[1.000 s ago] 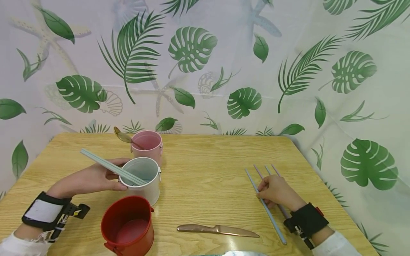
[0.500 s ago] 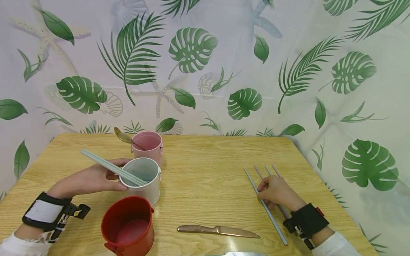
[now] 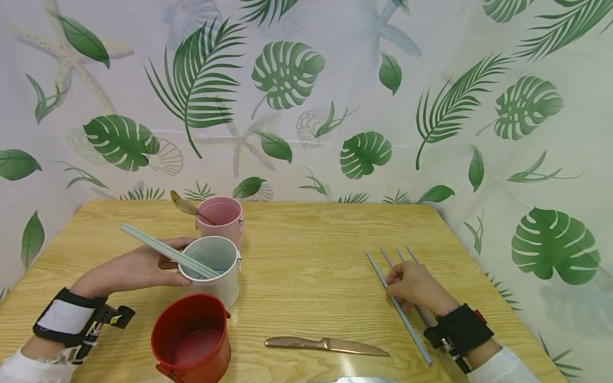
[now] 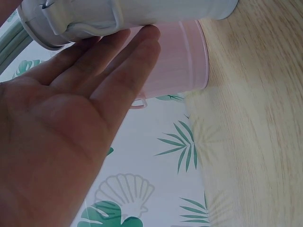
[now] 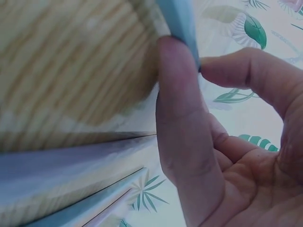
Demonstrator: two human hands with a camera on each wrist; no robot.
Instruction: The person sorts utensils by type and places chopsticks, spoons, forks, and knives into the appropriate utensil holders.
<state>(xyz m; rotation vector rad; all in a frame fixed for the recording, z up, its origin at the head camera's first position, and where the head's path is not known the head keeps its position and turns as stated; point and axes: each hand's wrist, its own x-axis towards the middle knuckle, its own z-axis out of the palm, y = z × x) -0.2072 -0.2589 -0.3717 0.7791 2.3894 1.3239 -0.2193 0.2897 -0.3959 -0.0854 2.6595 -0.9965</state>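
Note:
My left hand (image 3: 139, 268) holds a white bucket (image 3: 222, 284) from its left side, thumb at the near rim and fingers behind. In the left wrist view, those fingers (image 4: 118, 66) lie against the bucket's wall. Two pale green chopsticks (image 3: 163, 247) lean in the bucket, sticking out over the hand. On the right, my right hand (image 3: 415, 287) pinches a light blue chopstick (image 3: 407, 325) between thumb and index finger, as the right wrist view shows. Beside and partly under this hand lie purple chopsticks (image 3: 387, 256) and another blue chopstick (image 3: 400, 255).
A red bucket (image 3: 215, 346) stands nearest me on the left. Behind the white one is a pink bucket (image 3: 232, 229) with a gold spoon (image 3: 182, 202) in it. A knife (image 3: 325, 344) lies at the front middle; a shiny rim (image 3: 366, 380) shows at the bottom edge.
The near end of the held blue chopstick has shifted slightly to the right, along with a tiny movement of my right hand. My left hand and the buckets have stayed put.

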